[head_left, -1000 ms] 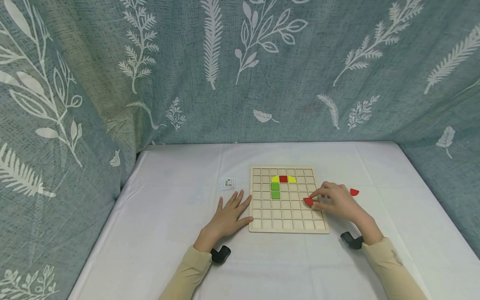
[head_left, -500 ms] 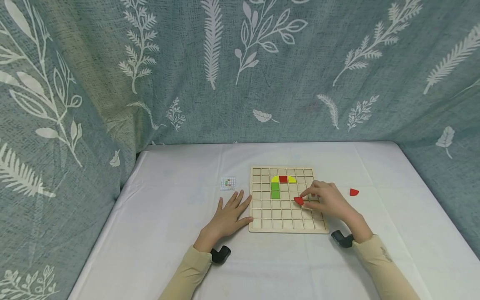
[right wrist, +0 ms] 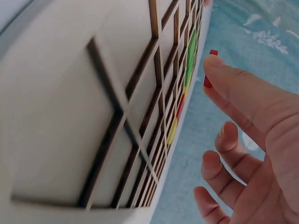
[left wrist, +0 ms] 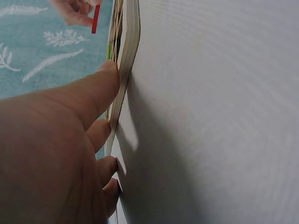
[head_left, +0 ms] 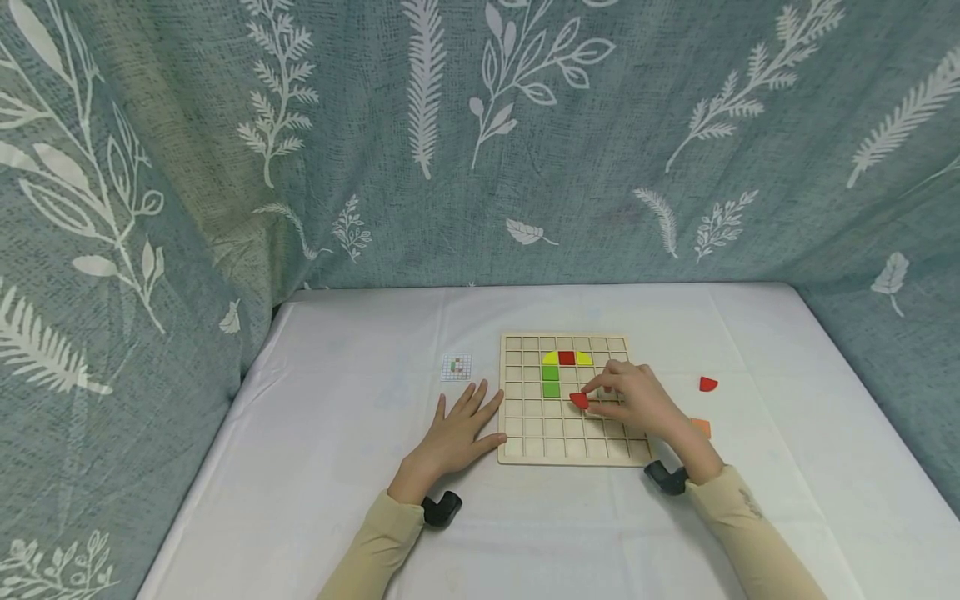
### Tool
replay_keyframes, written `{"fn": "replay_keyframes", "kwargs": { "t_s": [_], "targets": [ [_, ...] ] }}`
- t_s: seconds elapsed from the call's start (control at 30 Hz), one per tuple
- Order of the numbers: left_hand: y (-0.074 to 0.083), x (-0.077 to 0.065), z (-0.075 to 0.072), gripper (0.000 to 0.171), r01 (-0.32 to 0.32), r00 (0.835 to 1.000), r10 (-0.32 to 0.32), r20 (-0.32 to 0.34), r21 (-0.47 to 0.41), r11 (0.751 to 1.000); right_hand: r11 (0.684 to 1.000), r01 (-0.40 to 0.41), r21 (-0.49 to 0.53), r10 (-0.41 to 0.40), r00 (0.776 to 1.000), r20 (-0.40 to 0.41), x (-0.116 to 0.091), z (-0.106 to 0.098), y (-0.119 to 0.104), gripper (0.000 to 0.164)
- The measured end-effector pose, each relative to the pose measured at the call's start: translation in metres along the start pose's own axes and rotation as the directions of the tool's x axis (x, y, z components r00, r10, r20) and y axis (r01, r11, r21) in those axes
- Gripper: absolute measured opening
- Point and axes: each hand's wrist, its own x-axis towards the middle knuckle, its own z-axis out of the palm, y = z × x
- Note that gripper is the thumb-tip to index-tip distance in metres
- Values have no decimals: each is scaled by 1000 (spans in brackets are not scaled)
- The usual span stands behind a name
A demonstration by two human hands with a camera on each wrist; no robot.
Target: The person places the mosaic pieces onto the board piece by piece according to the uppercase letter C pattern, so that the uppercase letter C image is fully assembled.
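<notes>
My right hand (head_left: 637, 398) pinches a red quarter-circle tile (head_left: 579, 401) between thumb and index finger, over the middle of the wooden grid board (head_left: 525, 450). In the right wrist view the tile (right wrist: 208, 81) appears raised off the board, the other fingers loosely bent. My left hand (head_left: 453, 433) lies with fingers spread beside the board's left edge, its thumb touching the rim (left wrist: 131, 37). Set in the grid are two green square tiles (head_left: 551, 381), a dark red square (head_left: 567, 358) and two yellow quarter-circles (head_left: 584, 359).
A small printed pattern card (head_left: 457, 367) lies left of the board, just beyond the left fingertips. To the right are another red quarter-circle (head_left: 708, 384) and an orange tile (head_left: 701, 427), partly hidden by the right wrist. A patterned curtain (head_left: 480, 208) hangs behind the table.
My right hand has moved left over the board with the red quarter-circle tile, from near the right edge to the middle. The orange tile has come into view beside the wrist. The left hand stays still.
</notes>
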Motion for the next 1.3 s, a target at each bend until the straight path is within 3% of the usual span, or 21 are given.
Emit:
{"fn": "replay_keyframes", "kwargs": {
  "t_s": [0.8,1.3],
  "targets": [
    [1,0,0,66,8,1000,-8,5,2,1000,999,7,-49,-5,999,44,16,20,-20,22],
    [1,0,0,66,2,1000,-2,4,-2,1000,995,4,-98,-1,1000,30,17,23,-22,21]
  ]
}}
